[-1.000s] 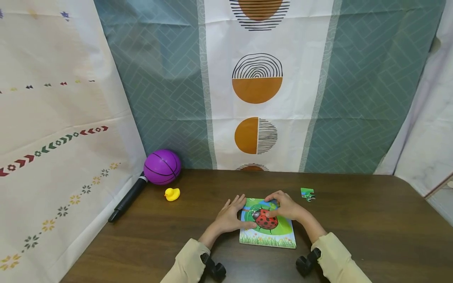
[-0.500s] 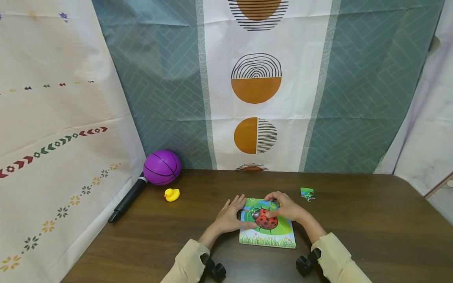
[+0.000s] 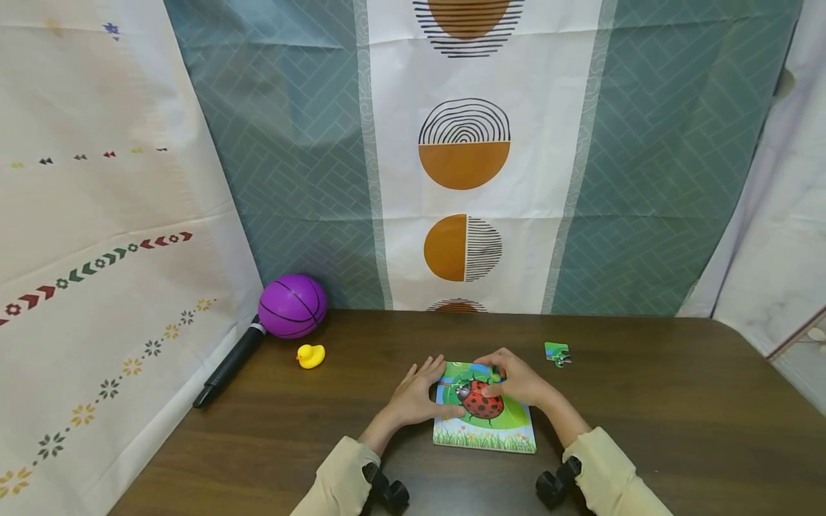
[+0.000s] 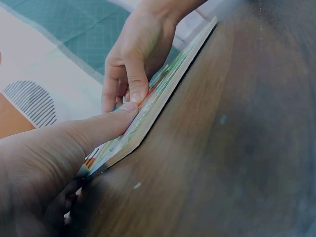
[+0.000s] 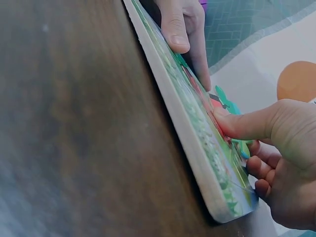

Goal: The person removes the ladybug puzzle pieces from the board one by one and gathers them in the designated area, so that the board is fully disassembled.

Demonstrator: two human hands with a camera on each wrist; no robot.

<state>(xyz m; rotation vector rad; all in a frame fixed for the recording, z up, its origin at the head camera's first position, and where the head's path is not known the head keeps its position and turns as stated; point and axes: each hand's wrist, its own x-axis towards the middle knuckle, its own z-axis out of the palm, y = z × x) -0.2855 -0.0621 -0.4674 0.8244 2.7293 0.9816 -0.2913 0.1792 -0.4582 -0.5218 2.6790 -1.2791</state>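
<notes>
"Puzzle (image 3: 488, 419), picture side up, lying on the counter (image 3: 652, 408) between two busy hands! What's new?"

"Precious little. Both grips have held their places this last second; the right fingertips may have crept slightly along the far edge, nothing more."

"And what do you make of that?"

"Patient work, I'd judge, a piece being eased in or out, and it isn't finished: there's a loose piece (image 3: 558, 354) lying apart, beyond the right wrist, untouched."

"Now the grip?"

"Left grip (image 3: 413, 398) first: spread wide, thumb laid on the picture, straight fingers along the left side. Steadying it, by the look. Right grip (image 3: 519, 380) is nearly closed, thumb pushed against the red, the other fingers bent by the top edge."

"Pinching something?"

"Seems so! Seen low from the right, a green-edged piece (image 5: 229, 105) pokes up past that thumb. I'd call it pinched, though the index tip is hidden."

"Going in or coming out?"

"Can't tell from here!"
</notes>
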